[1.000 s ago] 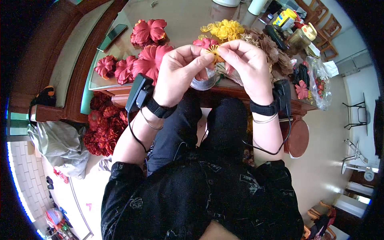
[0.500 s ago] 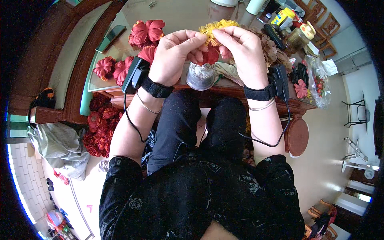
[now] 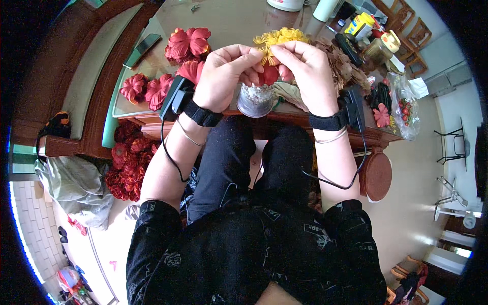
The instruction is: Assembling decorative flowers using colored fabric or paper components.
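Observation:
Close together above the table's near edge, my left hand (image 3: pixel 219 79) and my right hand (image 3: pixel 311 73) pinch a small yellow fringed flower center (image 3: pixel 266 56) between thumbs and fingers. Directly below it, between the hands, is a red artificial petal piece (image 3: pixel 269 76); my curled lower fingers are beside it, and their grip on it is partly hidden. Under the hands stands a clear cup (image 3: pixel 254 104) with whitish crumbly stuff inside. Beyond my fingers lies a pile of yellow fringed pieces (image 3: pixel 284 35). Brown artificial flowers (image 3: pixel 339 63) lie beside my right hand.
Finished-looking red artificial flowers (image 3: pixel 188 43) and a phone (image 3: pixel 142 51) lie on the left of the table. Jars (image 3: pixel 378 50) and a plastic bag (image 3: pixel 406 109) crowd the right. Heaped red flowers (image 3: pixel 129 162) sit below left, a round brown stool (image 3: pixel 378 175) below right.
My hands stay nearly in place, with small shifts of the fingers on the yellow flower center. The red petal piece below is turned and shows less of its width. The view has shifted slightly.

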Tool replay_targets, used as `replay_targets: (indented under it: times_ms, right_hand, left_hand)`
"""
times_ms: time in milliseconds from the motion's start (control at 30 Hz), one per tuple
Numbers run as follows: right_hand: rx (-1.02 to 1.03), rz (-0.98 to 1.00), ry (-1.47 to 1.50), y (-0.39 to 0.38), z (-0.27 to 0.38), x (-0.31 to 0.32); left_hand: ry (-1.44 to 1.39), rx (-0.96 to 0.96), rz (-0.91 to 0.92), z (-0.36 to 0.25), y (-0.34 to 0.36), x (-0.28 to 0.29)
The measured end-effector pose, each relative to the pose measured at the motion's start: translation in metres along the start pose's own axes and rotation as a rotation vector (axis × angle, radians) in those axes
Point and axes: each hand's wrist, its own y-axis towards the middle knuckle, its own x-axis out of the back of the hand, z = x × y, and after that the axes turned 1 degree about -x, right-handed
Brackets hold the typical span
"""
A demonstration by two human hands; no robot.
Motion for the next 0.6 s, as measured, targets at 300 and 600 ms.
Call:
replay_targets:
  times_ms: [300, 600]
  right_hand:
    - [-0.044, -0.012, 0.029, -0.004, -0.012, -0.003]
    - [-0.016, -0.046, 0.060, -0.005, -0.021, -0.006]
  left_hand:
    - [0.018, -0.006, -0.020, 0.012, 0.001, 0.000]
    - [0.142, -0.017, -0.062, 0.013, -0.001, 0.000]
